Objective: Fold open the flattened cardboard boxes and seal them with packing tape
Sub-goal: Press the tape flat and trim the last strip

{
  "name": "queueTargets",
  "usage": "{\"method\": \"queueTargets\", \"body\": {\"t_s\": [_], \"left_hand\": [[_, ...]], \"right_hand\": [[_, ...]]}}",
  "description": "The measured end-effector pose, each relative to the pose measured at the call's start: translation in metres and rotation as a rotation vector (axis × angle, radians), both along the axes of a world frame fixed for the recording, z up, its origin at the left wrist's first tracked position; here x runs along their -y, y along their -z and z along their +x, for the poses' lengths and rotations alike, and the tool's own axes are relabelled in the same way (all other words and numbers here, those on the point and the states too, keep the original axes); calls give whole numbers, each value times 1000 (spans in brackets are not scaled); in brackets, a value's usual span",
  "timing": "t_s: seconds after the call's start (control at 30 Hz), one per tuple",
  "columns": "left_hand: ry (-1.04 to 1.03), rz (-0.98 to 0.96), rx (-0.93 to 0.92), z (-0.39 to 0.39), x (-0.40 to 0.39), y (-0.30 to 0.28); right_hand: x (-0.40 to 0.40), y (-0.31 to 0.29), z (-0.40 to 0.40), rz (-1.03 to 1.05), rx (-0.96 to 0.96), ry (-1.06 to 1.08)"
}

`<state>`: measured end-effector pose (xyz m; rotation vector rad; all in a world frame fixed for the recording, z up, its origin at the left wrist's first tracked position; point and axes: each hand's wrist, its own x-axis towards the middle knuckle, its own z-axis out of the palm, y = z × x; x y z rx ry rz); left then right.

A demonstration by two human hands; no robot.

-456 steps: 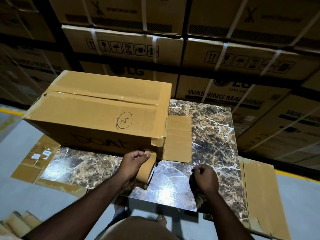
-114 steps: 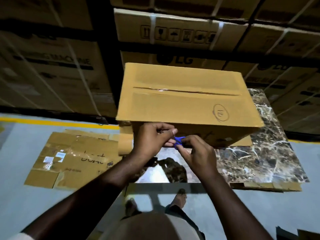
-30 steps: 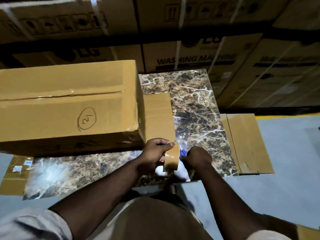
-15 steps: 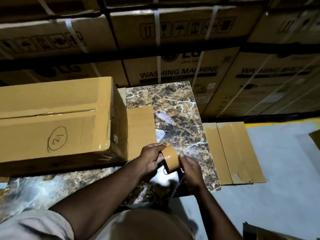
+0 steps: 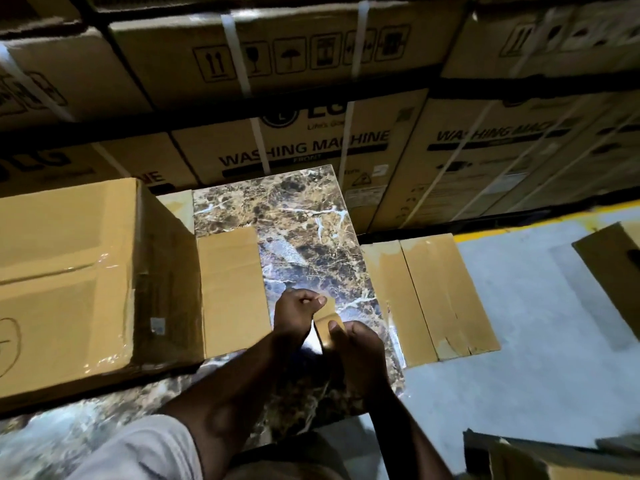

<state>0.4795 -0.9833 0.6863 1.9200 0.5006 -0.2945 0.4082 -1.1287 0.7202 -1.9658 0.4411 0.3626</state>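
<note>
Single head-worn wide-angle view, steeply downward and forward, close above the marble table (image 5: pixel 294 216).
</note>
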Motion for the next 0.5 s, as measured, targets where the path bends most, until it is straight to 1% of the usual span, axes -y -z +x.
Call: {"method": "queueTargets", "body": {"t_s": [0.03,0.1,0.23,0.37,0.47,0.5], "left_hand": [[35,72,26,-2,-1,4],[72,180,43,-4,-3,4],[81,323,-3,3,-7,4],[136,399,29,5,-13,4],[36,406,-31,11,-17,0],[34,405,-44,14,-19,-1]], "right_hand": [[1,0,4,-93,48,-59],[2,4,9,-153,95,-133],[5,13,15,-50,75,-130],[7,5,22,-36,26,-182],[5,-2,24,-28,13,-179],[4,-5,24,-22,9,-176]]}}
